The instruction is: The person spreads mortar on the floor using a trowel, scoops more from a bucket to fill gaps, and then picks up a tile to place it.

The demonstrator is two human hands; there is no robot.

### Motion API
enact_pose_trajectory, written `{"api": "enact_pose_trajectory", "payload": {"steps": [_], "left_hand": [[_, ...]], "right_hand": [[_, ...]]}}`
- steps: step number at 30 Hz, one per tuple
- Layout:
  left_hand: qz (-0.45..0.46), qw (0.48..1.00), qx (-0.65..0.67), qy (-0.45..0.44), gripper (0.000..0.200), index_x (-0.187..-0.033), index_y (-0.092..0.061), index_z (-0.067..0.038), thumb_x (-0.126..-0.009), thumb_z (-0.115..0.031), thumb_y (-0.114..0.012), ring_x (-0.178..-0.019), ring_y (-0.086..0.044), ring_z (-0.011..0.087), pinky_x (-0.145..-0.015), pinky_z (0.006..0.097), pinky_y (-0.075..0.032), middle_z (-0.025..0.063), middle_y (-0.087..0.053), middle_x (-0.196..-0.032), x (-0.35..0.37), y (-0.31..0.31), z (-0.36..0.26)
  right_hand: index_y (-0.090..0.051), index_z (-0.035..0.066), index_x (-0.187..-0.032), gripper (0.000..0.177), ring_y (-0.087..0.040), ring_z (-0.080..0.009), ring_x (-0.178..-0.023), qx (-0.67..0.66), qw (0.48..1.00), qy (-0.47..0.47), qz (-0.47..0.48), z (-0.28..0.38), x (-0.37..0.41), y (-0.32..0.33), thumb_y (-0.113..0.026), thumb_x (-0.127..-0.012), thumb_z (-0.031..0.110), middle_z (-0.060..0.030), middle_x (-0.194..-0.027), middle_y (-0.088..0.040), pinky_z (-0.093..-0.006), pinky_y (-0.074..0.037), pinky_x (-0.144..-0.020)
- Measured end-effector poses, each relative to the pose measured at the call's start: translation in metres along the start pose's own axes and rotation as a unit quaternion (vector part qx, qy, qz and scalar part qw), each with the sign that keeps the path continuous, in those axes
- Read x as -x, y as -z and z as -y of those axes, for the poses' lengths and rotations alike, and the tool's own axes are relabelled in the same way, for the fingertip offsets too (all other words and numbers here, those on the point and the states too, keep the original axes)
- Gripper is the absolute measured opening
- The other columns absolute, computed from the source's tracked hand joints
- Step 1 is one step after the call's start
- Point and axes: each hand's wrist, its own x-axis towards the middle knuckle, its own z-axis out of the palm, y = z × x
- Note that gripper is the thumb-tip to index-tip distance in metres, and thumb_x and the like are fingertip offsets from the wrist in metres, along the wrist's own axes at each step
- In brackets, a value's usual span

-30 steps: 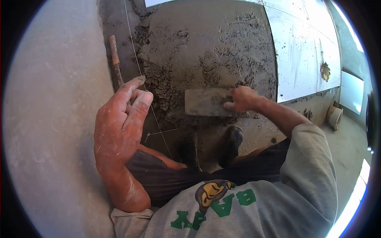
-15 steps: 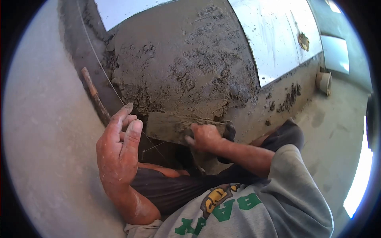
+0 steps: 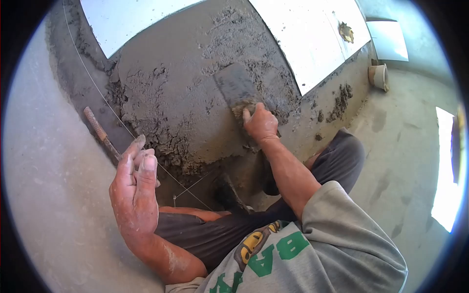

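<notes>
My right hand (image 3: 261, 124) grips a trowel (image 3: 235, 84) whose flat blade lies on a bed of wet grey mortar (image 3: 171, 93). The blade points up and left across the mortar, near its right side. My left hand (image 3: 133, 195) is raised at the lower left with nothing in it, fingers stretched upward and thumb apart. Past its fingertips runs a thin taut string (image 3: 93, 83) along the mortar's left side. Rough, crumbly mortar edges the bed close to my left fingers.
White tiles (image 3: 312, 44) border the mortar on the right, with another white tile (image 3: 129, 22) at the upper left. A tool with a textured handle (image 3: 95, 123) lies along the left wall. A small bucket (image 3: 378, 78) lies at the right. Mortar clumps (image 3: 339, 102) dot the floor.
My right hand has pushed the trowel up and away across the mortar, and its blade has turned. The near mortar edge now shows. My left hand stays raised; the view has shifted slightly.
</notes>
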Motion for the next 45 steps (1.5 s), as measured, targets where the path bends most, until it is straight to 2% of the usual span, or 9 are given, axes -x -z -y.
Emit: {"api": "enact_pose_trajectory", "payload": {"steps": [6,14,19,25,28,31,40,43,45], "left_hand": [[-0.007,1.000,-0.018,0.002,0.043,-0.125,-0.055,0.003,-0.096,-0.029,-0.055,-0.074,-0.053,0.0116,-0.067,0.0264,-0.047,0.0087,-0.063,-0.094,0.001,-0.001,-0.001],[0.009,0.998,-0.051,0.019,0.043,-0.124,-0.055,0.003,-0.095,-0.029,-0.056,-0.074,-0.053,0.0123,-0.064,0.0268,-0.047,0.0091,-0.063,-0.093,-0.007,-0.008,0.001],[0.018,0.999,-0.047,0.015,0.043,-0.124,-0.055,0.003,-0.096,-0.029,-0.055,-0.075,-0.053,0.0124,-0.065,0.0267,-0.047,0.0094,-0.063,-0.093,-0.009,-0.012,0.004],[0.018,0.998,-0.058,0.018,0.043,-0.124,-0.055,0.003,-0.095,-0.029,-0.056,-0.080,-0.056,0.0144,-0.070,0.0280,-0.048,0.0113,-0.064,-0.096,-0.007,-0.011,0.002],[0.015,0.997,-0.068,0.025,0.043,-0.125,-0.055,0.003,-0.095,-0.028,-0.056,-0.082,-0.057,0.0156,-0.072,0.0291,-0.048,0.0124,-0.064,-0.097,-0.005,-0.013,0.001],[0.022,0.996,-0.079,0.023,0.044,-0.125,-0.054,0.003,-0.094,-0.028,-0.057,-0.083,-0.057,0.0164,-0.073,0.0299,-0.048,0.0138,-0.064,-0.097,-0.004,-0.015,0.001],[0.031,0.995,-0.098,0.014,0.045,-0.124,-0.055,0.003,-0.092,-0.029,-0.059,-0.084,-0.059,0.0197,-0.071,0.0311,-0.048,0.0193,-0.064,-0.101,-0.007,-0.017,0.005],[0.060,0.993,-0.103,0.002,0.044,-0.124,-0.055,0.003,-0.092,-0.028,-0.059,-0.085,-0.060,0.0212,-0.071,0.0311,-0.049,0.0205,-0.064,-0.103,-0.012,-0.027,0.001],[0.085,0.990,-0.109,-0.007,0.044,-0.124,-0.055,0.003,-0.092,-0.028,-0.059,-0.085,-0.060,0.0217,-0.070,0.0310,-0.049,0.0211,-0.064,-0.104,-0.015,-0.031,-0.002]], "right_hand": [[-0.056,0.002,-0.102,0.047,-0.064,-0.0432,-0.092,-0.011,0.995,-0.096,-0.015,-0.028,-0.036,0.018,-0.059,-0.085,0.046,-0.0280,-0.092,-0.065,-0.0493,-0.050,-0.082],[-0.057,-0.001,-0.117,0.056,-0.062,-0.0402,-0.102,-0.027,0.996,-0.089,-0.014,-0.062,-0.074,0.021,-0.059,-0.084,0.045,-0.0279,-0.100,-0.065,-0.0457,-0.048,-0.090],[-0.065,-0.005,-0.099,0.055,-0.063,-0.0389,-0.094,-0.072,0.996,-0.034,0.035,-0.080,-0.057,0.051,-0.062,-0.078,0.047,-0.0259,-0.099,-0.065,-0.0442,-0.049,-0.085],[-0.068,0.001,-0.101,0.057,-0.065,-0.0334,-0.087,-0.091,0.990,-0.072,-0.078,-0.123,-0.101,0.055,-0.062,-0.078,0.053,-0.0222,-0.091,-0.068,-0.0415,-0.049,-0.079],[-0.067,-0.003,-0.095,0.052,-0.055,-0.0191,-0.058,-0.238,0.965,-0.097,0.045,-0.132,-0.120,0.069,-0.066,-0.079,0.046,-0.0101,-0.072,-0.061,-0.0338,-0.044,-0.053],[-0.067,-0.003,-0.093,0.047,-0.047,-0.0138,-0.050,-0.242,0.965,-0.081,0.061,-0.139,-0.140,0.067,-0.067,-0.079,0.043,-0.0063,-0.068,-0.056,-0.0315,-0.039,-0.045],[-0.065,0.000,-0.091,0.040,-0.045,-0.0115,-0.044,-0.251,0.957,-0.083,0.117,-0.125,-0.155,0.065,-0.063,-0.084,0.039,-0.0027,-0.060,-0.052,-0.0309,-0.034,-0.041],[-0.065,0.001,-0.089,0.039,-0.042,-0.0112,-0.041,-0.312,0.945,-0.071,0.065,-0.109,-0.137,0.047,-0.063,-0.084,0.040,-0.0002,-0.057,-0.048,-0.0303,-0.033,-0.039],[-0.066,0.001,-0.090,0.041,-0.046,-0.0116,-0.046,-0.244,0.956,-0.055,0.151,-0.094,-0.117,0.048,-0.063,-0.085,0.042,-0.0025,-0.059,-0.052,-0.0302,-0.037,-0.043]]}}
